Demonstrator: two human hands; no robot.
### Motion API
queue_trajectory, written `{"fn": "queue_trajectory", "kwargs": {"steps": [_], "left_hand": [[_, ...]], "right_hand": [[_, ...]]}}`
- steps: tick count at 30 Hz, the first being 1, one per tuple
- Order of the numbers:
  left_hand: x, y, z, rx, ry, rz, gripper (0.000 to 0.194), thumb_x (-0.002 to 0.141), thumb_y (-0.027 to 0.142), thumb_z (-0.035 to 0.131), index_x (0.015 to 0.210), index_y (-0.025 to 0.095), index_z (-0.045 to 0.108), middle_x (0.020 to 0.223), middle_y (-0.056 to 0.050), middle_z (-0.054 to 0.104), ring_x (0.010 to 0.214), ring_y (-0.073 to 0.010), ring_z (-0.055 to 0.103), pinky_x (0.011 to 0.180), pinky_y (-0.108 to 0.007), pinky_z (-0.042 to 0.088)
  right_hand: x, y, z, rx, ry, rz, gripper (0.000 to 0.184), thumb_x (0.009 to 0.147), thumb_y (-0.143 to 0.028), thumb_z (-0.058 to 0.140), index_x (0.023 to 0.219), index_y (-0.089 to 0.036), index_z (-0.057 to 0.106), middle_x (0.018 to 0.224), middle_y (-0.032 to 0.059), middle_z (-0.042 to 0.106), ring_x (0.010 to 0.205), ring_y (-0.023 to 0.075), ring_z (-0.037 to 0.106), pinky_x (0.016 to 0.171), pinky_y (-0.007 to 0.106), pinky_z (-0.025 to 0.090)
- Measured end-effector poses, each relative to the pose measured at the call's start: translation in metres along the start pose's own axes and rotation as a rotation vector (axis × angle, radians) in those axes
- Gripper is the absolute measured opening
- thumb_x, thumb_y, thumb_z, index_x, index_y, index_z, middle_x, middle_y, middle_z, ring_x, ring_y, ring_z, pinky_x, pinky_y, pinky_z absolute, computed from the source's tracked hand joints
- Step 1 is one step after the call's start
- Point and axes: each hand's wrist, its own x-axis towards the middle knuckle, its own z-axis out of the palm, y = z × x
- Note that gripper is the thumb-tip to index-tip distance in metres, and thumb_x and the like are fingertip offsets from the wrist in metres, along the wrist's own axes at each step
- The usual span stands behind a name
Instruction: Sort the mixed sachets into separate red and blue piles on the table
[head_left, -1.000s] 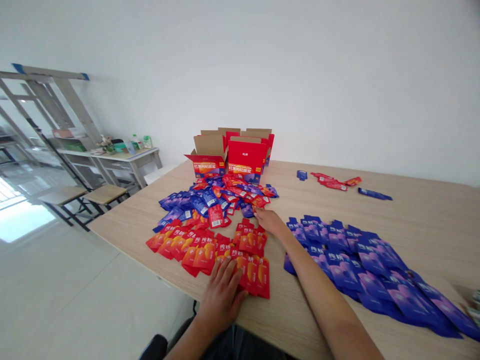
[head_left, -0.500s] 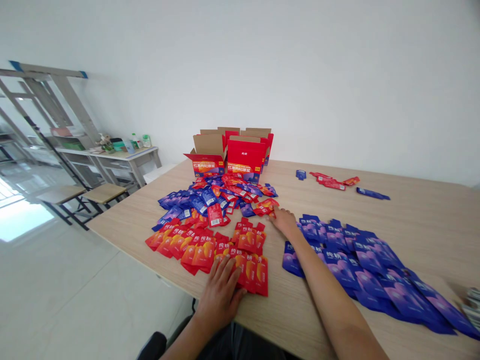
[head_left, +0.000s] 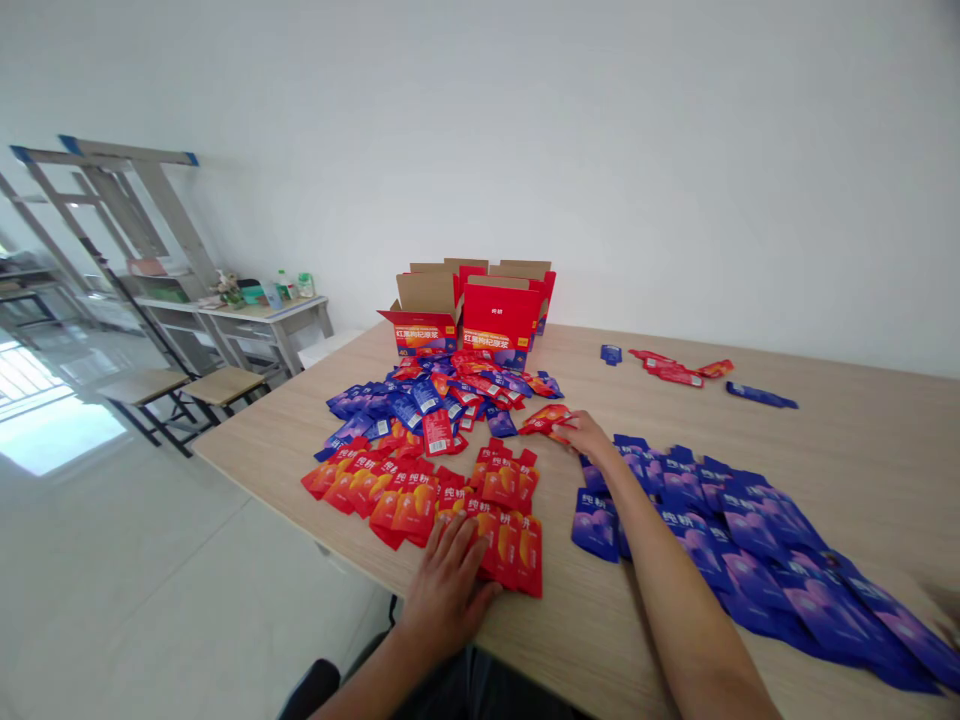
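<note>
My right hand (head_left: 585, 437) is closed on the edge of a red pouch (head_left: 541, 419), which lies just right of a mixed heap of red and blue pouches (head_left: 427, 397). With fingers stretched out, my left hand (head_left: 451, 580) rests flat on the lower edge of overlapping red pouches (head_left: 531, 550), their fronts facing up. More red pouches (head_left: 415, 505) continue that row to the left. Under and beyond my right forearm, blue pouches (head_left: 750, 520) spread in overlapping rows toward the right; the forearm hides some of them.
Open red cartons (head_left: 499, 315) stand behind the heap near the wall. Small groups of red pouches (head_left: 675, 370) and blue pouches (head_left: 761, 396) lie farther back on the wooden table (head_left: 300, 400). Stools (head_left: 225, 385) and a side desk (head_left: 277, 308) stand at the left.
My right hand has closed on the red pouch and its edge is raised a little. The left hand stays on the red row. The view has shifted slightly.
</note>
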Motion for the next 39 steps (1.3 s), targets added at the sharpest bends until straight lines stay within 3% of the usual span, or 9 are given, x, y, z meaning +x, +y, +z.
{"fn": "queue_trajectory", "kwargs": {"steps": [9,12,16,20,25,28,32,35,39], "left_hand": [[-0.001,-0.002,0.005,0.017,0.030,0.016,0.047,0.096,0.045,0.063,0.134,0.017,0.060,0.146,-0.015,0.059,0.138,-0.0337,0.054,0.108,-0.060,0.054],[-0.002,-0.004,0.006,0.047,0.057,0.036,0.050,0.096,0.049,0.063,0.135,0.018,0.061,0.147,-0.015,0.058,0.139,-0.0347,0.053,0.106,-0.059,0.056],[-0.006,-0.006,0.007,0.109,0.126,0.058,0.066,0.093,0.061,0.062,0.142,0.017,0.058,0.156,-0.018,0.049,0.146,-0.0399,0.042,0.102,-0.057,0.057],[-0.007,-0.007,0.007,0.179,0.148,0.096,0.078,0.092,0.063,0.064,0.155,0.020,0.047,0.162,-0.016,0.041,0.152,-0.0394,0.033,0.107,-0.053,0.053],[0.000,-0.018,-0.007,0.137,0.165,0.254,0.106,0.079,0.083,0.060,0.164,0.027,0.031,0.154,-0.014,0.053,0.139,-0.0381,0.052,0.106,-0.052,0.053],[0.010,-0.034,-0.021,-0.123,0.167,0.273,0.098,0.085,0.080,0.055,0.165,0.033,0.024,0.147,-0.013,0.059,0.130,-0.0380,0.059,0.104,-0.051,0.055],[0.037,-0.052,-0.040,-0.543,0.283,0.027,0.078,0.101,0.066,0.041,0.166,0.029,0.018,0.133,-0.016,0.064,0.113,-0.0298,0.067,0.094,-0.045,0.057],[0.068,-0.053,-0.058,-0.884,0.252,-0.177,0.062,0.107,0.060,0.030,0.153,0.021,0.043,0.121,-0.014,0.068,0.099,-0.0228,0.067,0.087,-0.039,0.057],[0.100,-0.047,-0.076,-0.831,0.335,-0.373,0.054,0.099,0.066,0.049,0.112,0.017,0.067,0.088,-0.005,0.068,0.074,-0.0167,0.061,0.068,-0.029,0.051]], "right_hand": [[0.001,0.000,-0.071,-0.009,0.154,0.189,0.048,0.085,-0.033,0.075,0.123,-0.006,0.065,0.069,0.0031,0.066,0.046,0.0142,0.057,0.044,0.025,0.049],[-0.008,-0.008,-0.094,0.260,0.168,0.110,0.049,0.079,-0.035,0.082,0.118,-0.010,0.067,0.075,0.0047,0.069,0.054,0.0158,0.062,0.049,0.027,0.056],[-0.026,-0.031,-0.104,0.606,-0.003,-0.046,0.041,0.073,-0.030,0.087,0.109,-0.018,0.070,0.075,0.0009,0.069,0.061,0.0149,0.065,0.058,0.026,0.062],[-0.045,-0.063,-0.090,0.776,-0.196,-0.172,0.062,0.071,-0.031,0.090,0.128,-0.030,0.065,0.075,-0.0057,0.066,0.062,0.0126,0.066,0.061,0.024,0.063],[-0.070,-0.101,-0.035,0.834,-0.492,-0.249,0.046,0.063,-0.047,0.096,0.096,-0.022,0.075,0.086,0.0009,0.071,0.072,0.0149,0.069,0.066,0.026,0.062],[-0.091,-0.113,0.002,0.794,-0.636,-0.307,0.046,0.068,-0.054,0.092,0.097,-0.022,0.077,0.082,0.0010,0.071,0.070,0.0150,0.067,0.065,0.027,0.059],[-0.119,-0.120,0.028,0.722,-0.813,-0.482,0.044,0.073,-0.050,0.091,0.102,-0.020,0.077,0.087,0.0008,0.071,0.070,0.0119,0.063,0.063,0.022,0.053],[-0.132,-0.124,0.031,0.717,-0.950,-0.564,0.049,0.071,-0.043,0.094,0.110,-0.020,0.075,0.104,0.0037,0.073,0.082,0.0135,0.066,0.071,0.024,0.054],[-0.142,-0.131,0.030,0.669,-0.969,-0.606,0.045,0.074,-0.043,0.090,0.109,-0.021,0.072,0.101,0.0038,0.071,0.090,0.0173,0.068,0.078,0.028,0.056]]}}
